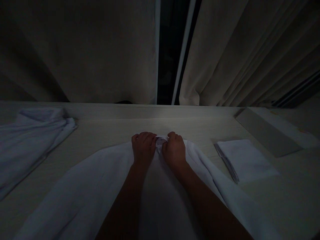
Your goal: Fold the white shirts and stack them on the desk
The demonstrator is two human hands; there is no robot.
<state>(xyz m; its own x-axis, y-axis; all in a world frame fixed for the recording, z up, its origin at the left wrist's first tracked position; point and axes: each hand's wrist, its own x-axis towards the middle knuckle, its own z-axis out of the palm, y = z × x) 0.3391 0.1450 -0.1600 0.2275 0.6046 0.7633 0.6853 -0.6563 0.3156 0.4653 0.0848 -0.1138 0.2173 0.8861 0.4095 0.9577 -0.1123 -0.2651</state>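
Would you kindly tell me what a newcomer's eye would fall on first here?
Probably the left hand and right hand draw the eye, gripping the far edge of a spread white cloth near the middle. Next might come the folded cloth to their right on the pale surface, then the dark gap between the curtains at the top.
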